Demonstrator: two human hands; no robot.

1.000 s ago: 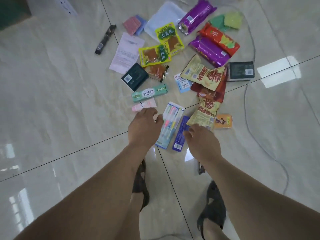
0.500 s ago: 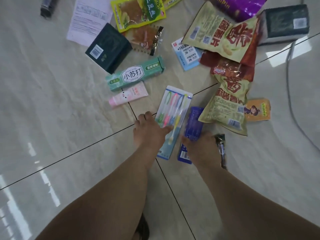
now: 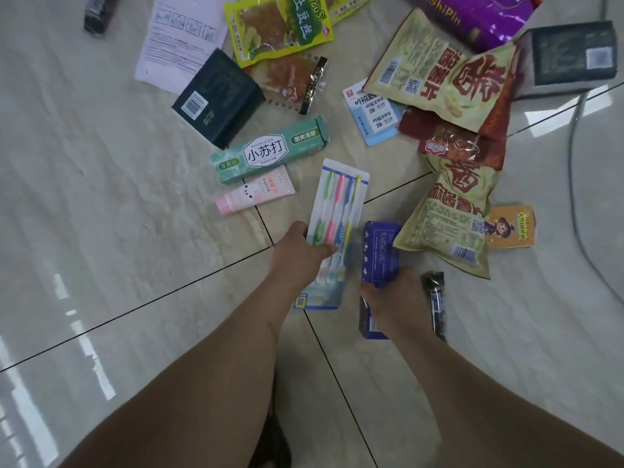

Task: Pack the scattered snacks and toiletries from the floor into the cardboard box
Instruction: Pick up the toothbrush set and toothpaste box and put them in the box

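The floor [image 3: 101,197] is laid with large glossy tiles of pale beige, marbled stone, and thin dark grout lines [image 3: 135,310] cross it slantwise and meet near the middle of the view. Left of that meeting point, bright streaks of reflected light [image 3: 72,332] lie on the polish. To its upper right a grey cable [image 3: 574,157] curves across the tiles beside another bright reflection [image 3: 587,106].

Both arms down; left hand [image 3: 297,255], right hand [image 3: 393,295] gripping.
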